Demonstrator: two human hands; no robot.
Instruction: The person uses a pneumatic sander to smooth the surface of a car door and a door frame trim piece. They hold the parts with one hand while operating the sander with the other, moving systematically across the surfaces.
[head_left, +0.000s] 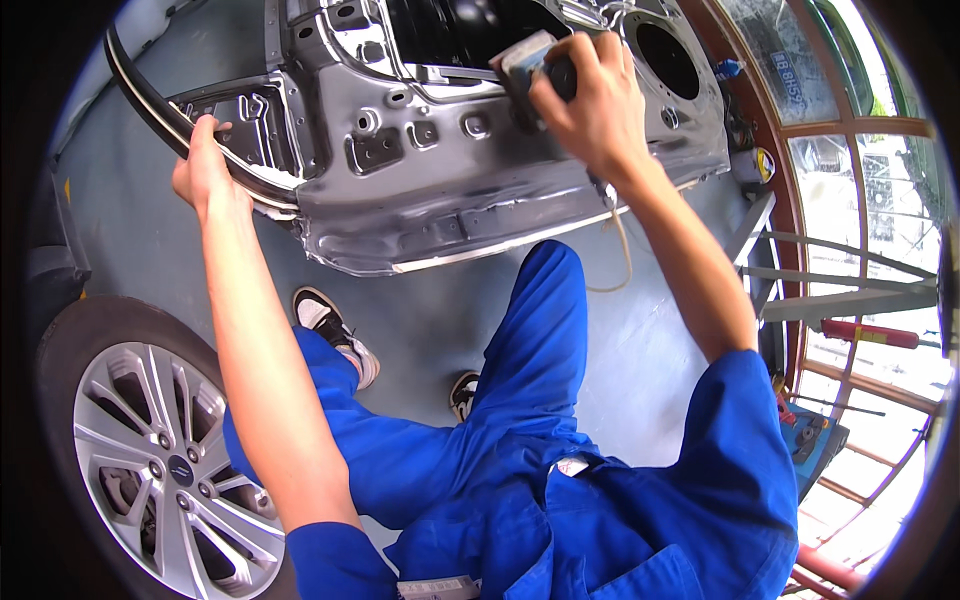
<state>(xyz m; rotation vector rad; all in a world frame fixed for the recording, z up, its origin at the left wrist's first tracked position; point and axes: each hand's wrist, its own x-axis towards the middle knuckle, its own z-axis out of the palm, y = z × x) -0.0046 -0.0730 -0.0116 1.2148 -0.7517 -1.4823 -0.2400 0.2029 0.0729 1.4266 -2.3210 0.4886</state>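
Note:
A dark grey car door (440,215) stands ahead of me, its inner side with cut-outs and stamped recesses facing me. My left hand (210,165) is closed around its curved black window frame (150,120) at the left. Raised over the upper right part of the panel, my right hand (595,100) grips a hand-held sander (525,75) with a dark body and a flat rectangular pad, slightly blurred. The pad is tilted, and I cannot tell whether it touches the door. A pale hose or cord (628,255) hangs below my right wrist.
A car wheel (165,465) with a silver rim is close at my lower left. On the right are a grey metal stand (840,300), a red cylinder (870,333) and a brown-framed window wall (850,128). Blue-grey floor (420,320) lies under my feet.

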